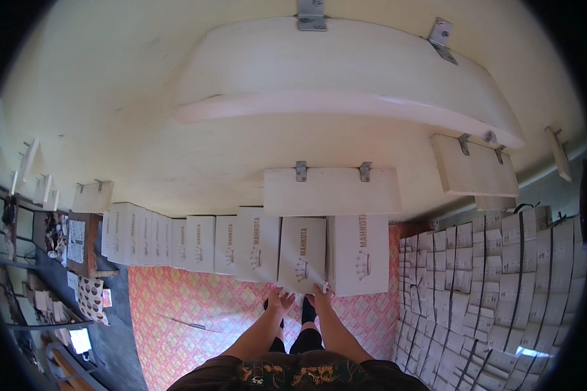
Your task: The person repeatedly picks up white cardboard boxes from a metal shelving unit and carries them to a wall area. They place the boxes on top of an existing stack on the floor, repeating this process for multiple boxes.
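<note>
In front of me is a white cardboard box [302,238] with a crown emblem and dark lettering on its top. My left hand [280,301] grips its near edge at the left corner, fingers bent against it. At the near right corner my right hand [320,296] has hold of the same box. A slightly taller white box [376,251] stands close on its right, and another white box [257,244] adjoins it on the left. The undersides of my fingers are hidden.
The row of white boxes [201,242] runs left along the wall. A white wall shelf [332,192] juts out above them. Stacked, strapped white boxes [463,287] fill the right side. A thin dark stick-like thing [188,323] lies on the pink patterned floor covering [160,300].
</note>
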The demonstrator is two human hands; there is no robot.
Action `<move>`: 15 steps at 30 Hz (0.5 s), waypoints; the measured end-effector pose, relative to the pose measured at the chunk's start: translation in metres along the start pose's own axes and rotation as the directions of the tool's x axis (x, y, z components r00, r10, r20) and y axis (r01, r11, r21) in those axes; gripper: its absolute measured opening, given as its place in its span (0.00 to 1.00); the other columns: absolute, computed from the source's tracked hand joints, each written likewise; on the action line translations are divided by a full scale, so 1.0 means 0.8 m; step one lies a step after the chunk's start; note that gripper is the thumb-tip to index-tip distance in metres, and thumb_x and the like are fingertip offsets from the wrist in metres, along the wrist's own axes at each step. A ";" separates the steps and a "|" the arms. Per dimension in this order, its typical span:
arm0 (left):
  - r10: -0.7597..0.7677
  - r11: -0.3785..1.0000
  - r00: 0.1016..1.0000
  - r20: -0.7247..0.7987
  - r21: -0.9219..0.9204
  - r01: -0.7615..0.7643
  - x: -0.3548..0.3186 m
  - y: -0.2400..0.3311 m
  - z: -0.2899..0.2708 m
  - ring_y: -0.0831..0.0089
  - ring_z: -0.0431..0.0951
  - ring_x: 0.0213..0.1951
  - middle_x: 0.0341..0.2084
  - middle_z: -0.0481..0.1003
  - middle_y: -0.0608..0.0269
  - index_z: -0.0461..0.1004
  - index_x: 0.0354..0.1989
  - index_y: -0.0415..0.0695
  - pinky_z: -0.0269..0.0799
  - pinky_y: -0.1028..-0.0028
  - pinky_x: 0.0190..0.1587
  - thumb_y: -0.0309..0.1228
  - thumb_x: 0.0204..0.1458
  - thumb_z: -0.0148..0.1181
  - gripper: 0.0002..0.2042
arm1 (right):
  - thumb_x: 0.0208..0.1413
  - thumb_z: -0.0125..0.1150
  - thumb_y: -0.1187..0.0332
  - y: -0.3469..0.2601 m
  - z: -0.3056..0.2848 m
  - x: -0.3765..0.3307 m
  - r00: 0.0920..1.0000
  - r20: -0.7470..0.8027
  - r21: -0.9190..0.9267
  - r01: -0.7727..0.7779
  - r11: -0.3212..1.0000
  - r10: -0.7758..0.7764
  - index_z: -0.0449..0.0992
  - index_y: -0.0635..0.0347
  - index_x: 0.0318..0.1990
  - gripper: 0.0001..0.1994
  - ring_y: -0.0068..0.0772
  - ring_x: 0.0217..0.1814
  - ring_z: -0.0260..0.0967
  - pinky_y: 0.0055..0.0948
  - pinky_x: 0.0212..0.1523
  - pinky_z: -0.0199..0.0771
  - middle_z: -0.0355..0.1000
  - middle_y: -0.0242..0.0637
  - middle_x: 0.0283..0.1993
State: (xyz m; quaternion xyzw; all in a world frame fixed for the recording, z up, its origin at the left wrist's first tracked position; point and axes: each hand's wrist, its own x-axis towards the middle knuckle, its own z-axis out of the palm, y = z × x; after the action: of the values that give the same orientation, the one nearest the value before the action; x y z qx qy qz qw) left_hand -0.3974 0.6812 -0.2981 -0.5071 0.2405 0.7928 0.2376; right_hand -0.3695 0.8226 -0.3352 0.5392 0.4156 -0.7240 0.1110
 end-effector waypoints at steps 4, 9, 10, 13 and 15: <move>-0.069 0.997 0.998 0.007 0.019 0.069 0.025 0.000 0.009 0.63 0.63 0.48 0.50 0.59 0.62 0.59 0.48 0.49 0.58 0.62 0.50 0.36 0.46 0.48 0.19 | 0.54 0.49 0.63 -0.002 -0.001 0.002 0.972 0.229 0.122 -0.088 0.989 0.058 0.50 0.48 0.57 0.24 0.43 0.56 0.58 0.49 0.48 0.61 0.53 0.40 0.59; -0.058 0.957 0.996 0.066 0.287 0.036 0.030 0.006 0.014 0.61 0.59 0.55 0.57 0.55 0.72 0.57 0.54 0.53 0.54 0.59 0.54 0.40 0.51 0.43 0.20 | 0.54 0.49 0.61 -0.013 -0.007 -0.019 0.887 0.460 0.100 -0.104 0.990 0.046 0.48 0.46 0.59 0.26 0.40 0.58 0.56 0.48 0.51 0.56 0.51 0.36 0.62; -0.041 0.954 0.994 0.104 0.300 0.008 0.029 0.008 0.008 0.62 0.60 0.54 0.56 0.57 0.72 0.59 0.51 0.53 0.55 0.59 0.53 0.40 0.51 0.44 0.18 | 0.55 0.49 0.61 -0.018 -0.005 -0.026 0.896 0.437 0.042 -0.115 0.992 0.085 0.47 0.45 0.60 0.27 0.39 0.58 0.56 0.47 0.51 0.56 0.50 0.35 0.62; -0.019 0.945 0.987 0.158 0.327 -0.034 0.015 0.015 -0.002 0.64 0.60 0.52 0.54 0.60 0.71 0.62 0.48 0.54 0.56 0.60 0.51 0.39 0.52 0.45 0.15 | 0.55 0.49 0.60 -0.030 0.000 -0.043 0.907 0.391 -0.099 -0.128 0.987 0.157 0.46 0.44 0.62 0.28 0.37 0.57 0.57 0.45 0.50 0.58 0.49 0.34 0.63; -0.039 0.947 0.993 0.109 0.322 0.001 0.000 0.024 -0.002 0.62 0.60 0.54 0.55 0.60 0.70 0.60 0.51 0.51 0.55 0.59 0.53 0.38 0.53 0.43 0.17 | 0.56 0.49 0.60 -0.035 0.002 -0.053 0.899 0.405 -0.164 -0.106 0.981 0.165 0.46 0.44 0.63 0.29 0.35 0.57 0.57 0.42 0.50 0.58 0.49 0.33 0.64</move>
State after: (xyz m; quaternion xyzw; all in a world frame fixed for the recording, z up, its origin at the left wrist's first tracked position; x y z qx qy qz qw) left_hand -0.4082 0.6658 -0.2960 -0.4178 0.3473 0.7683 0.3384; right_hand -0.3711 0.8268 -0.2844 0.3910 0.3927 -0.7824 0.2842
